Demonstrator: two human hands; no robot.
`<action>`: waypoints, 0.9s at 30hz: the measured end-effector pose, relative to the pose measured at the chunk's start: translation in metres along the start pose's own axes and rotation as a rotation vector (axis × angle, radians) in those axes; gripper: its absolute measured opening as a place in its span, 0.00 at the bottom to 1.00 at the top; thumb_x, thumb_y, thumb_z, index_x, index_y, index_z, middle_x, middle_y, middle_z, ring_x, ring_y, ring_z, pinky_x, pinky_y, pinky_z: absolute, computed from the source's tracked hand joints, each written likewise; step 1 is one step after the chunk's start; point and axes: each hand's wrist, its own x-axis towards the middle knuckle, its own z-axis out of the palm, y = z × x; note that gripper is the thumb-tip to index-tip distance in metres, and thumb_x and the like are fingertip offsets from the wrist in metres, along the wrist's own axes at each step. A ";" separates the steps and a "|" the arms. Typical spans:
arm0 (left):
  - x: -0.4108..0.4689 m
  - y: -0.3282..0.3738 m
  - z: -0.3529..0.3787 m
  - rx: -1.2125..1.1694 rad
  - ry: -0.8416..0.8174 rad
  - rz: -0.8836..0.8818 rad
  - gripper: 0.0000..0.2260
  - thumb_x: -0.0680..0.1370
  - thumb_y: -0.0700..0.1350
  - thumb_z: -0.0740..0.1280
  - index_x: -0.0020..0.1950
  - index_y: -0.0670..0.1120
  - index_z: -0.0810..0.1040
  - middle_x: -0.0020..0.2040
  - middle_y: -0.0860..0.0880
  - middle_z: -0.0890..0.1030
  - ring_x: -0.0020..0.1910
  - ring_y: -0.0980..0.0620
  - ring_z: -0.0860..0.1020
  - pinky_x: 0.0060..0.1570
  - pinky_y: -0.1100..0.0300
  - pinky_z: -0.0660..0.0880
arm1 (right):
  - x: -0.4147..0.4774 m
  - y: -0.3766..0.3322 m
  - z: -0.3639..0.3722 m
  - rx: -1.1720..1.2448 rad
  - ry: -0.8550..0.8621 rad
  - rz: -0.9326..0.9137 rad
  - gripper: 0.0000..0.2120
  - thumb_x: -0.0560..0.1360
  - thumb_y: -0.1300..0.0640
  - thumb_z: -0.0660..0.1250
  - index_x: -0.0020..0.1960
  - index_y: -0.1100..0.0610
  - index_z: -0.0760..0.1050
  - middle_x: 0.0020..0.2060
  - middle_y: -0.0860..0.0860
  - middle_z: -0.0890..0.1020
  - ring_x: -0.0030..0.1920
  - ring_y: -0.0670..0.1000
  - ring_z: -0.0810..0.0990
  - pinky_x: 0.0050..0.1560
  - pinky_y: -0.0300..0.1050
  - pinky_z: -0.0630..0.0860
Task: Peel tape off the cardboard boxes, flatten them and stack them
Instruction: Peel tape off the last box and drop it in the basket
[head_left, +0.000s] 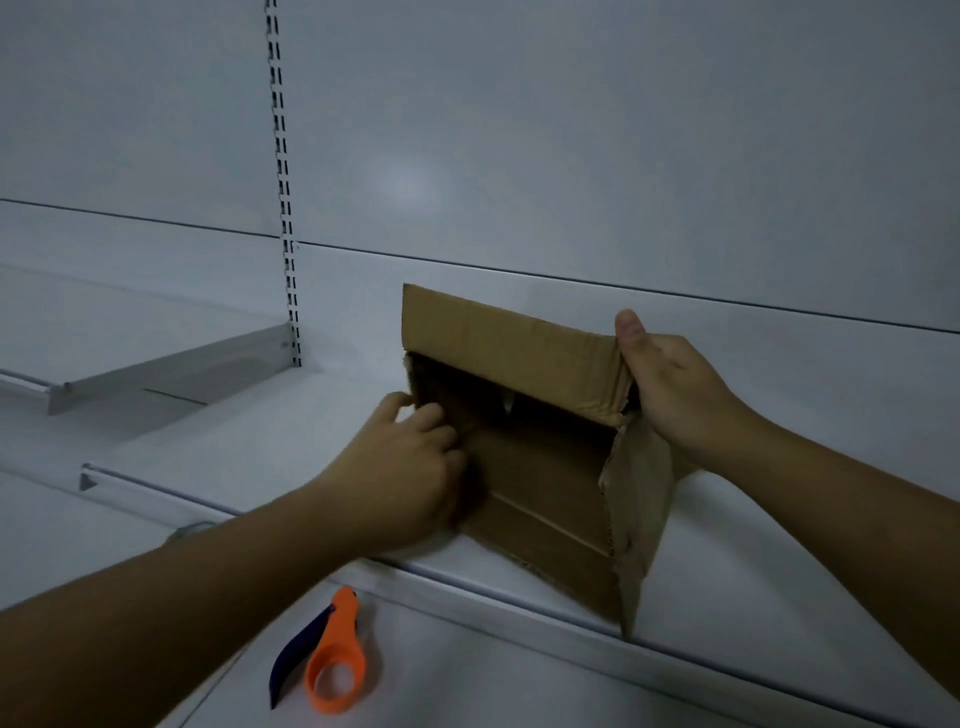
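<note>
White metal store shelving, dim light. Plain back panel (571, 156) with one slotted upright (283, 182) running down it. Three shelf levels in view: a bracketed side shelf (171, 366) off to the left, the main shelf (249, 447) in front of me, and a lower shelf (519, 675) below its front rail. One cardboard box (519, 343) sits on the main shelf close to the back panel, lying on its side with the open end facing me and the inside dark. One crumpled flap (639, 478) hangs out at the lower right of the opening and reaches over the shelf's front edge. My left hand (405, 462) is at the left side of the opening, fingers curled tight onto the box's left wall edge, thumb on the outside; slight blur, but it reads as a grip. My right hand (670, 384) holds the top right corner, thumb up against the top panel's edge, fingers wrapped round behind the right side. Narrow grip on both, neither hand spread. One orange-handled cutter (332, 660) with a ring grip and a dark blade part lies on the lower shelf, well apart from both hands and untouched. Count: one box, one cutter, two hands, both on the box.
</note>
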 end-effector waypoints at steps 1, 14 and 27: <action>-0.010 -0.008 0.000 -0.034 0.011 -0.021 0.13 0.72 0.52 0.56 0.35 0.51 0.78 0.32 0.53 0.77 0.36 0.51 0.76 0.41 0.55 0.75 | 0.001 -0.003 0.006 -0.006 -0.055 -0.006 0.24 0.80 0.43 0.47 0.29 0.55 0.61 0.25 0.49 0.68 0.26 0.42 0.68 0.28 0.27 0.63; 0.011 -0.017 -0.035 -0.665 0.105 -0.465 0.12 0.77 0.52 0.60 0.46 0.50 0.82 0.43 0.52 0.83 0.41 0.56 0.79 0.44 0.58 0.76 | -0.024 0.022 0.096 0.113 -0.504 0.034 0.07 0.75 0.56 0.68 0.49 0.59 0.80 0.48 0.51 0.82 0.49 0.46 0.79 0.54 0.40 0.74; 0.060 -0.013 0.060 -0.386 -0.574 -0.508 0.30 0.75 0.70 0.41 0.75 0.63 0.45 0.78 0.51 0.45 0.76 0.43 0.44 0.68 0.34 0.48 | -0.019 0.113 0.029 -0.894 -0.309 0.268 0.32 0.75 0.32 0.40 0.71 0.44 0.63 0.71 0.52 0.67 0.67 0.55 0.68 0.67 0.54 0.63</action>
